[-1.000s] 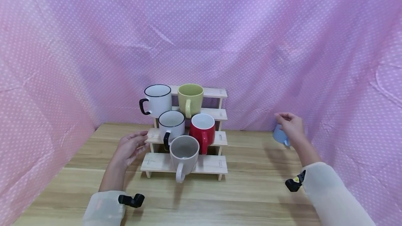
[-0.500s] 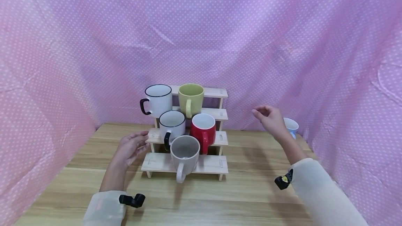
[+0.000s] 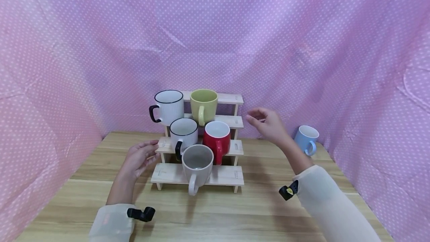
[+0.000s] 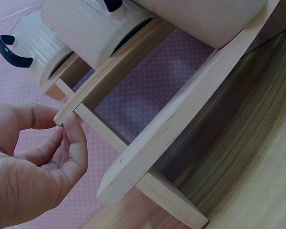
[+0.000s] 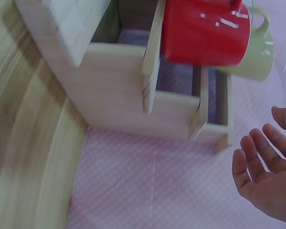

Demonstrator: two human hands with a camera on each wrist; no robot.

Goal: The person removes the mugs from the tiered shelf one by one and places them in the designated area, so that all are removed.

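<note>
My left hand [image 3: 139,158] pinches the left end of a step on the light wooden stepped rack [image 3: 166,174], thumb and finger at the board's tip in the left wrist view. In the air just right of the rack's upper steps is my right hand [image 3: 270,126], its fingers loosely bent around nothing. A ribbed white mug [image 3: 173,111] with black rim and a yellow-green mug [image 3: 208,109] stand high on the rack. Below them are a smaller white mug [image 3: 187,137] with black handle and a red mug [image 3: 215,143]. A grey mug [image 3: 199,171] sits on the lowest step.
A light blue mug [image 3: 304,140] stands at the table's back right, behind my right forearm, handle toward the front. Pink dotted cloth [image 3: 215,47] hangs behind and at both sides of the wood-grain table [image 3: 221,216].
My right hand has moved left, away from the blue mug and toward the rack, bringing that mug into full view. My left hand keeps its place on the rack.
</note>
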